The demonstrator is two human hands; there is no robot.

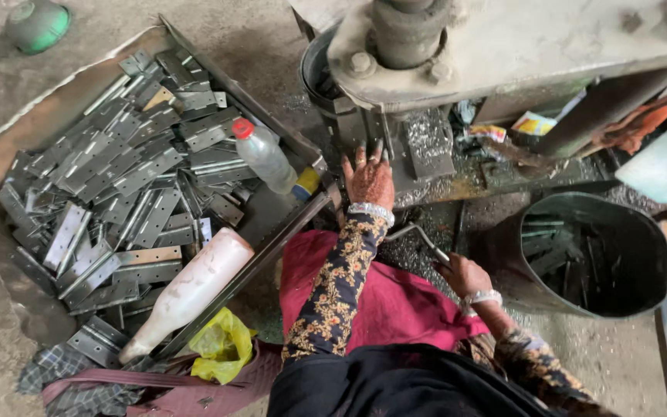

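Fingertips of left hand (pixel 368 179) hidden underneath press (pixel 503 46).

A person's left hand (pixel 367 179) is reaching, fingers spread, to the press machine (pixel 496 46) while the right hand (pixel 463 274) is gripping a metal lever (pixel 420 234); a tray (pixel 9 147) of steel hinges (pixel 117 185) is sitting alongside.

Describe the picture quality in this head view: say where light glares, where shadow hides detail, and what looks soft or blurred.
Head view: flat daylight glints off the metal hinges piled in the tray; the dark bucket swallows its contents in shadow; the left hand at the press and the right hand on a thin rod look slightly soft; the green bowl blurs near the corner.
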